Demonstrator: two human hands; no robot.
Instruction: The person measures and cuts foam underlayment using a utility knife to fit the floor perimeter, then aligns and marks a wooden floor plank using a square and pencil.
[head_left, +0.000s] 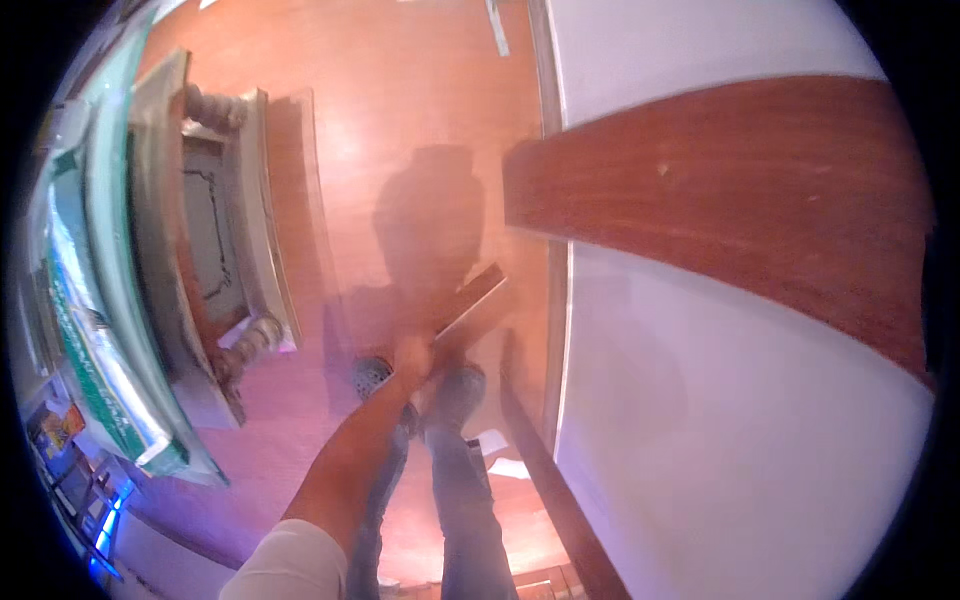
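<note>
My left arm reaches down from the lower left, its white sleeve ending near the elbow. At its end, my left hand (415, 352) is closed around one end of a short brown wooden board (472, 300). The board slants up to the right, and one long edge catches the light. Motion blur softens the hand, so single fingers are hard to make out. Below it are my legs in blue trousers and my shoes (455, 395) on the floor. My right hand is out of the picture.
A wide brown plank (720, 170) juts across the white wall (740, 400) on the right. Lower down, a narrow dark strip (545, 475) slants beside the wall. At left stands a table with turned legs and a glass top (120, 200). White scraps (510, 468) lie on the floor.
</note>
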